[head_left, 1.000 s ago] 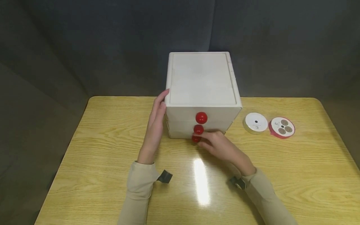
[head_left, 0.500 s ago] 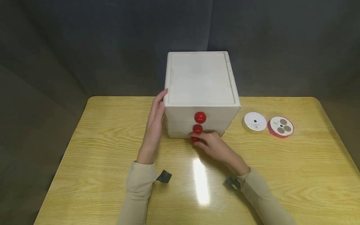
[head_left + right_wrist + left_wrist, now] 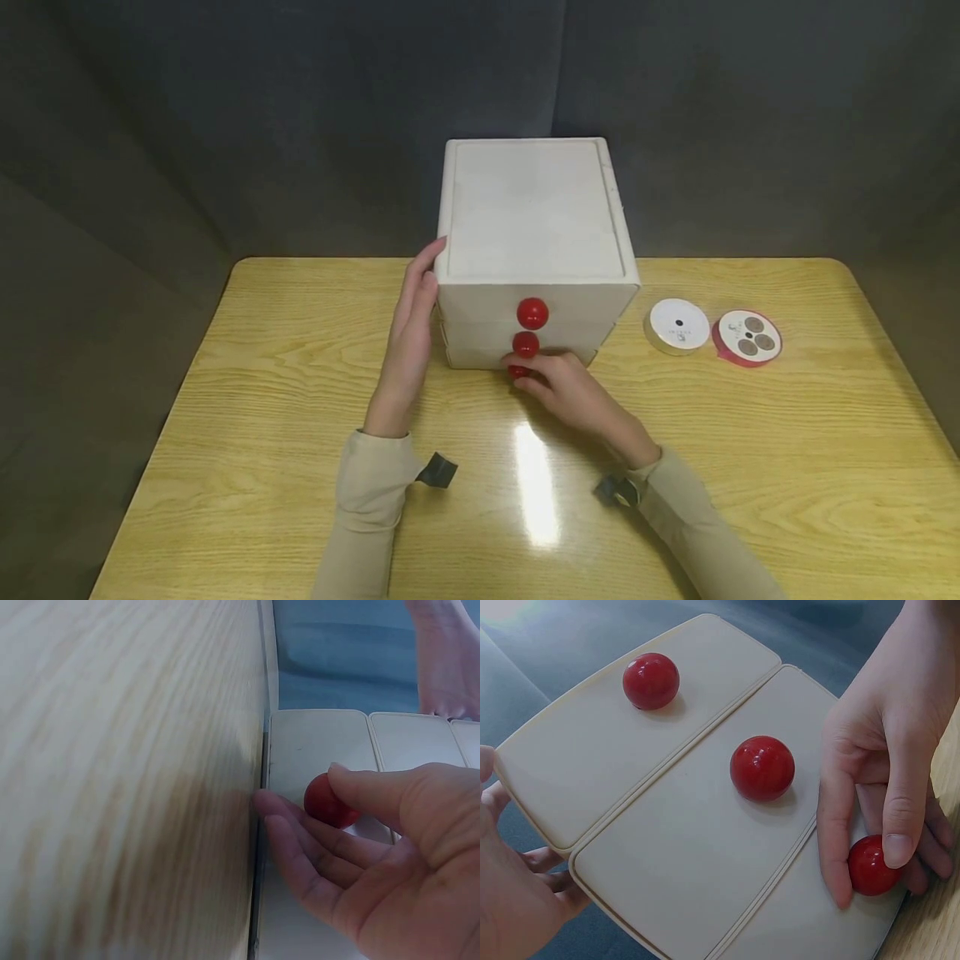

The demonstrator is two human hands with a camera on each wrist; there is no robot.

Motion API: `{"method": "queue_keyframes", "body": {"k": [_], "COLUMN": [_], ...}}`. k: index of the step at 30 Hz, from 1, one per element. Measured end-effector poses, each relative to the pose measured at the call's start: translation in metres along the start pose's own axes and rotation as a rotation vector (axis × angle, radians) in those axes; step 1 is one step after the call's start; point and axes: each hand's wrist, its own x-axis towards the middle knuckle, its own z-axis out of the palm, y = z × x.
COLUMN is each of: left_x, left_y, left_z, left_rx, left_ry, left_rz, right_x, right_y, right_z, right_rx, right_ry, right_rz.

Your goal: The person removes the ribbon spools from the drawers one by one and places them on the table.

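1. The white drawer box [image 3: 534, 250] stands mid-tabletop [image 3: 262, 400], with 3 red knobs down its front.
2. The right hand [image 3: 573, 393] pinches the bottom knob [image 3: 874, 866] between thumb and fingers.
3. The left hand [image 3: 411, 333] lies flat, fingers straight, against the box's left side.
4. 2 tape rolls [image 3: 678, 326] lie to the right, apart from the box.
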Motion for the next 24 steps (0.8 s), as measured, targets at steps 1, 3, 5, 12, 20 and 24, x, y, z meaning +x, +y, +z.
{"method": "queue_keyframes", "body": {"k": [1, 3, 5, 12, 20, 24], "left_x": [0.0001, 0.0004, 0.0002, 0.0004, 0.0007, 0.0012], "left_y": [-0.0002, -0.0007, -0.0007, -0.0007, -0.001, -0.0014], "left_z": [-0.0001, -0.0002, -0.0004, -0.0005, -0.0009, -0.0011], "left_rx": [0.0, 0.0, 0.002, 0.001, 0.002, 0.002], "left_ry": [-0.001, 0.0, -0.002, 0.0, -0.004, -0.006], "left_rz": [0.001, 0.0, 0.0, -0.004, -0.002, 0.0], "right_x": [0.0, 0.0, -0.0001, -0.0003, -0.0004, -0.0019], "right_y": [0.0, -0.0002, -0.0003, 0.0009, -0.0005, -0.0027], "right_z": [0.0002, 0.0005, 0.0007, 0.0025, 0.0035, 0.0036], "right_rx": [-0.001, -0.002, -0.004, 0.014, 0.024, 0.017], "right_ry": [0.003, 0.008, 0.014, 0.026, 0.034, 0.024], "right_rz": [-0.004, -0.01, -0.013, -0.017, -0.001, 0.02]}}
